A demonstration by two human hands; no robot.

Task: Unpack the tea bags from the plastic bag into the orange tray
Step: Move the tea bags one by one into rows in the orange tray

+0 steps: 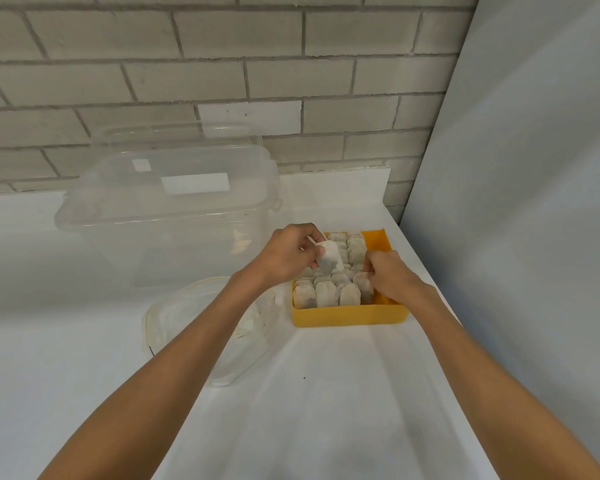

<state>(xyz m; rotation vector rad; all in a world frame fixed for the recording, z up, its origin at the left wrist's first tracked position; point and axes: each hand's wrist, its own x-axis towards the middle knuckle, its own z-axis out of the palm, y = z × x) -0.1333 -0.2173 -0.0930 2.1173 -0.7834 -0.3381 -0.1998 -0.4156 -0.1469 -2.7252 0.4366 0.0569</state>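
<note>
**Inspector:** Where is the item in hand found?

**Recorder:** One small white paper tea bag (329, 260) is held just above the rear left part of the shallow square orange plastic tray (350, 316). It is pinched near its top between thumb and curled fingers of the left hand (291, 254). It hangs tilted over the rows of white tea bags (326, 293), which are stood on edge in the tray.

**Inspector:** And the other hand?

**Recorder:** The right hand (390, 276) is lowered into the front right corner, with its fingers closed on the end tea bag of the front row (363, 289). That bag is judged to be steadied or pushed aside so that a gap is made for the hanging one.

**Inspector:** How are the hands set to each other?

**Recorder:** They are apart, each clamped on its own bag, with packed rows between them.

**Inspector:** What is noted of the surroundings?

**Recorder:** The crumpled clear plastic bag (177, 323) lies left of the tray, partly under the left forearm. Whether it holds any bags cannot be told. A large clear lidded plastic box (167, 216) stands behind it on the white table (326, 410). Bare orange floor is seen only along the tray's right side, so the task is judged well advanced.
</note>
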